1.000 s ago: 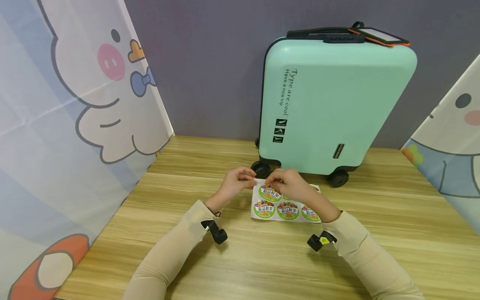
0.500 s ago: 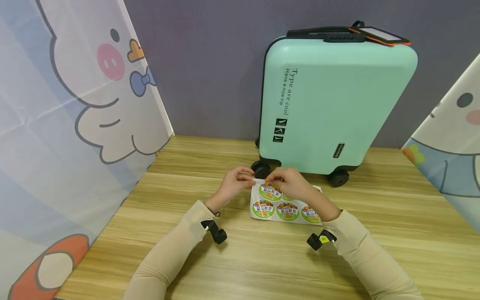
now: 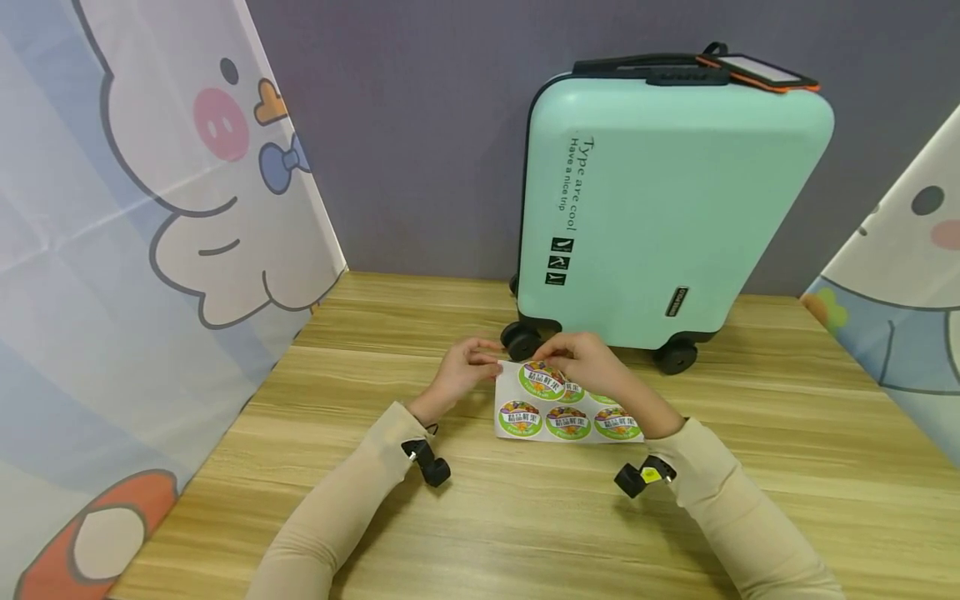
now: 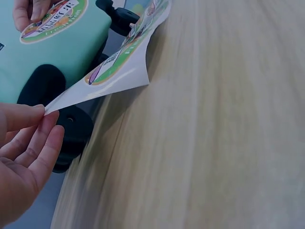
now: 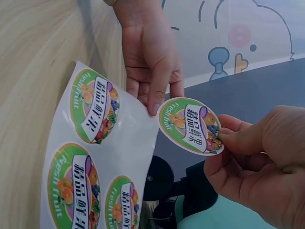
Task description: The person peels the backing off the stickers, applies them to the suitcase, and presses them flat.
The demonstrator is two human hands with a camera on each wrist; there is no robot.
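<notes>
A round "Fresh fruit" sticker [image 5: 188, 125], green with a fruit picture, is off its backing and pinched at its edge between my right hand's [image 3: 588, 365] thumb and fingers. Just below it is the white sticker sheet [image 3: 507, 387], which bears several like stickers and a bare patch at its upper left corner. That corner is pinched by my left hand [image 3: 459, 377] between thumb and index finger, the other fingers loosely bent. In the left wrist view the sheet [image 4: 126, 78] is lifted and curves above the wooden table.
A mint-green suitcase [image 3: 660, 208] stands upright right behind the sheet, its black wheels [image 3: 521, 340] close to my hands. The wooden table [image 3: 525, 525] spreads in front. A cartoon-printed cloth [image 3: 172, 208] hangs at the left.
The sticker has come away from the sheet in my right hand, baring white backing at the corner. The sheet and my left hand have shifted slightly left.
</notes>
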